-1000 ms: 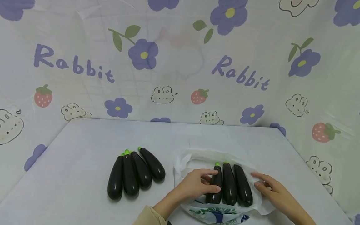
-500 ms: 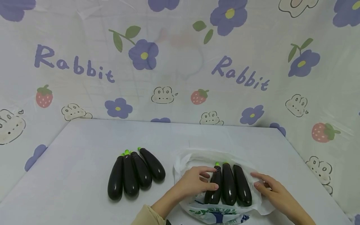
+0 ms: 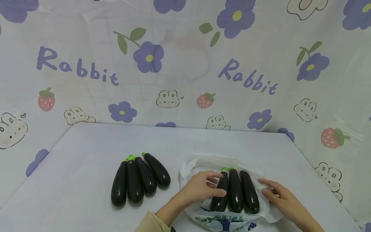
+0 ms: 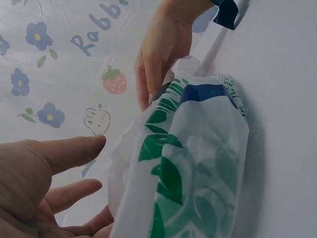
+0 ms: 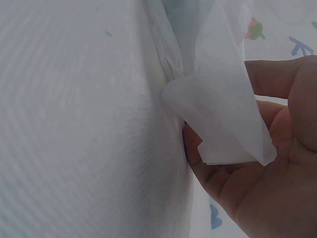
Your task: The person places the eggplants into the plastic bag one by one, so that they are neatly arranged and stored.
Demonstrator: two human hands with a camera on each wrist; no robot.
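A white plastic bag (image 3: pixel 208 158) with green and blue print lies with its mouth spread on the table. Three dark eggplants sit in it side by side. My left hand (image 3: pixel 200 187) reaches over the bag's left side, thumb and index fingertips at the leftmost eggplant (image 3: pixel 222 183). In the left wrist view its fingers are spread, and the bag wall hides the eggplants. Beside it are the middle eggplant (image 3: pixel 236 193) and the right eggplant (image 3: pixel 250 193). At the bag's right edge my right hand (image 3: pixel 285 201) holds the plastic; a loose white flap (image 5: pixel 223 119) hangs between thumb and fingers.
Left of the bag, several more eggplants (image 3: pixel 134 183) with bright green stems lie close together on the white table (image 3: pixel 72 180). Behind the table hangs a printed curtain (image 3: pixel 185 74) with flowers, rabbits and strawberries.
My left hand and the eggplants in the bag shifted slightly left in the first half second. The right hand has stayed at the bag's edge.
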